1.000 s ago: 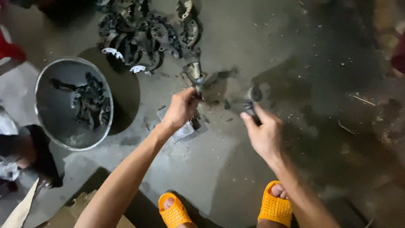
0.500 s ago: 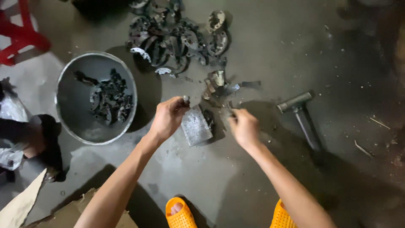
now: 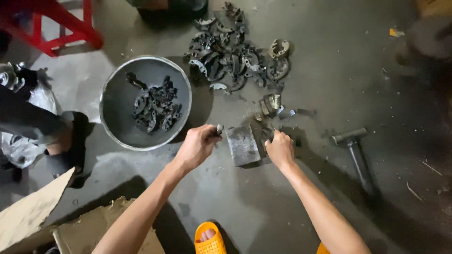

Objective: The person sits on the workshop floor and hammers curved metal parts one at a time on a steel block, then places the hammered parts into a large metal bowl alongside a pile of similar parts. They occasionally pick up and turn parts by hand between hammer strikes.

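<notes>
now both hands reach down, left hand (image 3: 197, 145) pinching a small metal piece (image 3: 219, 128), right hand (image 3: 279, 149) seemingly curled beside the metal block (image 3: 242, 145).

We see the left hand (image 3: 197, 146) closed around a small metal piece (image 3: 219, 128) just left of a flat steel block (image 3: 243, 145) on the concrete floor (image 3: 329, 61), while the right hand (image 3: 279, 149) rests at the block's right edge. A hammer (image 3: 354, 149) lies apart on the right. A metal basin (image 3: 117, 101) of dark parts sits left, below a heap of curved metal parts (image 3: 235, 56).
</notes>
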